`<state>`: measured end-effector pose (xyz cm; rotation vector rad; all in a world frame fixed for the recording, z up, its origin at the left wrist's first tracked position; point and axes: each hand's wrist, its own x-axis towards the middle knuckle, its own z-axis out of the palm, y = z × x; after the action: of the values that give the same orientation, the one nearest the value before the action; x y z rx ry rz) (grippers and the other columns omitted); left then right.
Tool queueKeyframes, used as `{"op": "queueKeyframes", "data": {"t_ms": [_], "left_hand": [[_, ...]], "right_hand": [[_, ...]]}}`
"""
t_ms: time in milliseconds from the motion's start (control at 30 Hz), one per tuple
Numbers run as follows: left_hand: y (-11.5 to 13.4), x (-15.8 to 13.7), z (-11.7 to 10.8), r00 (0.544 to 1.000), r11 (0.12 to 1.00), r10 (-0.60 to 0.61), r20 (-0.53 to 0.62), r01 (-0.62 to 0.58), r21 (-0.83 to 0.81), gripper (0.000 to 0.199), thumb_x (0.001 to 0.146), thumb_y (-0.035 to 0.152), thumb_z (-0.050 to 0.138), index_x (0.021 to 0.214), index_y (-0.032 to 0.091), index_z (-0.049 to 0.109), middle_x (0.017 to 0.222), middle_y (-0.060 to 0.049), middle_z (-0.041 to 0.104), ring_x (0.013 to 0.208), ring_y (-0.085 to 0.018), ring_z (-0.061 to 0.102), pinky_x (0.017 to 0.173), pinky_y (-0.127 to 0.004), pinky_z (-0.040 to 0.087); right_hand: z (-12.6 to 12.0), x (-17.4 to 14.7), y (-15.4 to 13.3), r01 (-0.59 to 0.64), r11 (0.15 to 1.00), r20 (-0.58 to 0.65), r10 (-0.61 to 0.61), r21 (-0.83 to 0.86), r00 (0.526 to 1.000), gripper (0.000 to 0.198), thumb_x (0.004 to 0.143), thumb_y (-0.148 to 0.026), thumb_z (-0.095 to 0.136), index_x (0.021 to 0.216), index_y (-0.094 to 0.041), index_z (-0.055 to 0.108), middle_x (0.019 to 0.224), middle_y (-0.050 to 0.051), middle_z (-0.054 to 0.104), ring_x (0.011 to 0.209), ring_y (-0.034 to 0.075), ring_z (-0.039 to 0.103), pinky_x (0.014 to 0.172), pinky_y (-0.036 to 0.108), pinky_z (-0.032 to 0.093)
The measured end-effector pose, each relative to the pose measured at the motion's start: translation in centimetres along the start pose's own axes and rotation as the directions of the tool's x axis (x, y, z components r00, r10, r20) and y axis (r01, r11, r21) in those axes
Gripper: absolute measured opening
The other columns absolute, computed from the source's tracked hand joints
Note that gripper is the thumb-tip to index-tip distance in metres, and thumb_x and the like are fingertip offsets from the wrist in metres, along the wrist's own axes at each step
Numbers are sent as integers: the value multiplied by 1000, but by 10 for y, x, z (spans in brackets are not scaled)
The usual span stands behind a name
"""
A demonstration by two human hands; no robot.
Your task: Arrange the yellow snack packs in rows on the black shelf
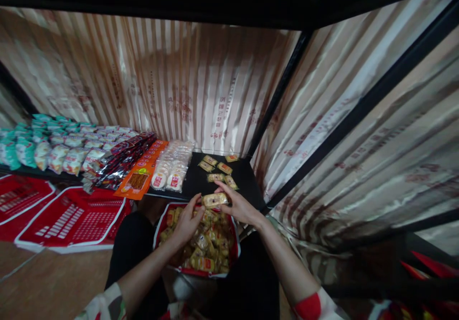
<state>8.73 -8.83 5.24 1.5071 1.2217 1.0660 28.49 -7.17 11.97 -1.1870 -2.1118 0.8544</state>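
Between my two hands is a small yellow wrapped snack [214, 200], held over a red basket. My left hand [189, 220] pinches its left end, and the fingers and thumb of my right hand [239, 205] close round its right end. Below them, the red basket [235, 250] with a white rim sits between my knees, filled with many similar yellow packets [206, 243]. Just beyond my hands, several of the same packets [215, 177] lie loosely spread on the black shelf [247, 186].
Left of the loose packets stand rows of white round packs [175, 179], an orange bag [138, 179], dark shiny packs [120, 160] and green-and-white bags [26, 152]. Red baskets [79, 217] rest on the floor at left. A black post [279, 95] and pleated curtain [179, 81] border the shelf.
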Motion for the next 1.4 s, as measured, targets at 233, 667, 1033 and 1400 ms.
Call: {"op": "queueKeyframes", "data": {"t_ms": [233,667,1033,1400], "left_hand": [[4,-4,0,996,996,89,12,-89,17,53,79,31,51,130,20,43,130,-9,50,100,-17,57,84,-30,50],[13,33,27,989,967,-124,76,138,-214,43,76,38,53,112,15,53,62,1,61,53,-12,57,53,-23,48],[4,81,56,952,783,-298,65,283,-553,41,70,42,65,95,14,49,74,0,62,52,-10,62,52,-22,51],[-8,154,62,948,978,-180,-261,145,-148,40,79,15,49,119,17,48,117,-10,56,88,-13,62,79,-28,53]], "right_hand": [[1,0,2,1,999,-25,0,47,1000,49,76,-26,59,124,-22,51,113,6,56,101,18,53,91,34,41],[8,1,31,-296,747,-90,428,595,899,50,74,-52,60,112,-19,55,80,2,66,65,13,62,51,21,39],[26,41,64,-253,712,-182,474,655,862,41,64,-50,68,90,-20,59,87,5,67,81,19,62,66,28,46],[-10,134,119,-239,809,-218,406,536,887,35,66,-46,65,90,-21,59,80,3,67,77,20,63,69,32,49]]}}
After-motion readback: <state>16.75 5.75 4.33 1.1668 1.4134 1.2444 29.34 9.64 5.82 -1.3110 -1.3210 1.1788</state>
